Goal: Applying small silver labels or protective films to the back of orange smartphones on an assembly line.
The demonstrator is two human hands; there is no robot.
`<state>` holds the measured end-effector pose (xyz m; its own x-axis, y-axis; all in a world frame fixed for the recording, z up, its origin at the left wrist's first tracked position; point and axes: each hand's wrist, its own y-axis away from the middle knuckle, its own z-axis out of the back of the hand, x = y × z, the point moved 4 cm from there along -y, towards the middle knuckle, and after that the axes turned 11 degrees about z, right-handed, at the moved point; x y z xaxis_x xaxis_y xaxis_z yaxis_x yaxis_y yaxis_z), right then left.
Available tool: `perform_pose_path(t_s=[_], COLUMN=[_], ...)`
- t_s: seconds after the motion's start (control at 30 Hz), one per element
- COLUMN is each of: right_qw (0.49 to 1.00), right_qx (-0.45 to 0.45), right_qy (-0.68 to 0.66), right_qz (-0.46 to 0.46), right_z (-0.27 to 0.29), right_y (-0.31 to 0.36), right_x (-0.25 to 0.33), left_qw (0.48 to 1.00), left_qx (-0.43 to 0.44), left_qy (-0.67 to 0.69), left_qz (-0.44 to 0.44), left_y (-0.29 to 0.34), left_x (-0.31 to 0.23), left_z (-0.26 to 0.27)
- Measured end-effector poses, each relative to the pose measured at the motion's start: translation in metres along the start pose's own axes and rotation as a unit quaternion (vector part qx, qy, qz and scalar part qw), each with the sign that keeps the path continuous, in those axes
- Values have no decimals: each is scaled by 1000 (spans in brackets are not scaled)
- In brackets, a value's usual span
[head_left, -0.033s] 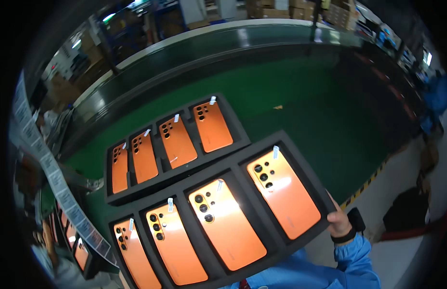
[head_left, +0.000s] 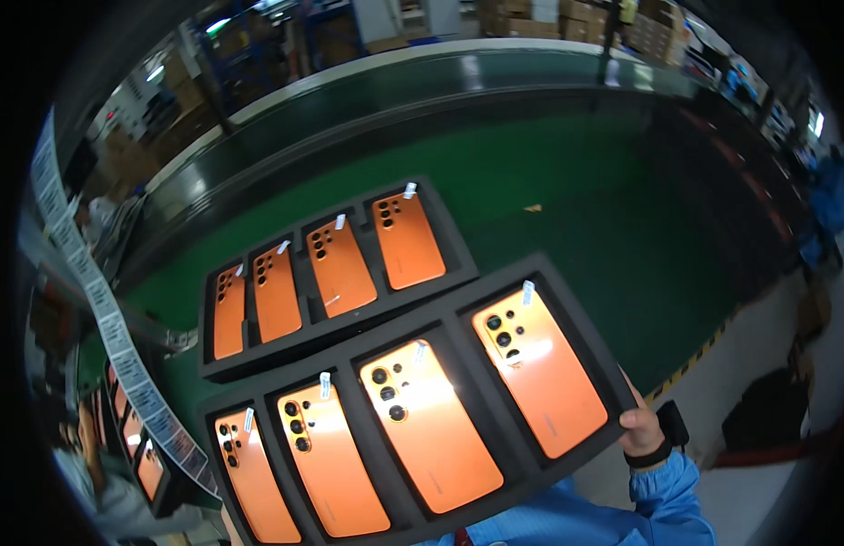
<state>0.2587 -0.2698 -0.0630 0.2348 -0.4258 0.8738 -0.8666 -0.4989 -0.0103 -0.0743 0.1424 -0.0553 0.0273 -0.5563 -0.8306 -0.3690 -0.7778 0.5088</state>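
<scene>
A black foam tray [head_left: 444,344] with orange phones in its slots is held up and tilted in front of me. The phones lie camera side up, each with a small pull tab; one phone [head_left: 540,373] fills the rightmost slot. My right hand [head_left: 642,428] grips the tray's right end, thumb on the rim and fingers beneath. At the lower left corner a sliver of my left hand [head_left: 227,528] shows against the tray; its fingers are mostly hidden. Just beyond, a second black foam tray [head_left: 303,329] with similar orange phones lies on the green belt [head_left: 576,218].
A strip of printed labels [head_left: 108,314] hangs down the left side. Behind it, another person's arm [head_left: 90,437] is near more phones [head_left: 151,473]. A yellow-black striped edge [head_left: 699,359] borders the belt at right. Cardboard boxes [head_left: 531,27] stand at the far back.
The whole view has shifted slightly. The held tray's right end sits a touch lower, and both hands keep their places on it.
</scene>
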Motion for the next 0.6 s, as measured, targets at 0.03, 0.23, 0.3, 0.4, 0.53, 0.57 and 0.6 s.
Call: perform_pose_path(t_s=[0.03,0.23,0.3,0.4,0.53,0.57,0.6], right_qw=[1000,999,998,996,989,987,981], right_qx=[2,-12,6,7,10,33,64], right_qy=[8,7,48,72,129,148,177], right_qz=[2,45,37,58,73,58,51], right_z=[5,42,55,54,48,38,31], right_y=[-3,-27,-30,-28,-28,-31,-35], right_x=[2,21,22,24,33,41,49], left_qw=[1000,994,994,989,988,985,989], left_qx=[6,32,76,121,127,146,128], left_qy=[15,54,29,14,36,31,10], left_qz=[20,90,73,79,77,82,72], left_y=[1,1,-9,-9,-10,-11,-9], left_x=[4,28,34,31,30,30,28], left_z=[-1,-10,-4,-16,-19,-17,-21])
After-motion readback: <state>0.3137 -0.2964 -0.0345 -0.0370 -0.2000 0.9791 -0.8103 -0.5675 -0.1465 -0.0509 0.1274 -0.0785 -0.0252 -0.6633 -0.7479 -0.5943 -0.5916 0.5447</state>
